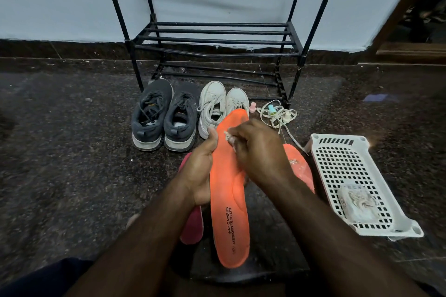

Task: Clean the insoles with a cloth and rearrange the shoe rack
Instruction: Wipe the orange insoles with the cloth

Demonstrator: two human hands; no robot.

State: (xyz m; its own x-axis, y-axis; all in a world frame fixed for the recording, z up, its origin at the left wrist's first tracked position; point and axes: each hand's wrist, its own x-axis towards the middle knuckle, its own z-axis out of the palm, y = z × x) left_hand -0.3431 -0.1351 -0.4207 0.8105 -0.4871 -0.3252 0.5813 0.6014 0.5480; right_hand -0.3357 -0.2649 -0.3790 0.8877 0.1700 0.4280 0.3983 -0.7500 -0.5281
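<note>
Scrubbing the orange insole [229,202]

Left hand [199,171] gripped its edge while the right hand [259,152], fingers curled tight, pressed a cloth [229,136] onto it.

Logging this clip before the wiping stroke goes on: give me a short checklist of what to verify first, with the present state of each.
1. Orange insole supported: left hand grips its edge from the side. Ok.
2. Cloth on the surface: right hand bunches a pale cloth against the insole's upper part. Ok.
3. Second orange insole within reach: lies on the floor beside the white basket. Ok.
4. Pink insole within reach: under the left wrist. Ok.
5. Shoe rack free to refill: the shelves in view hold nothing; both pairs stand on the floor. Ok.
6. Whether the insole is clean under the hand: cannot tell.
</note>
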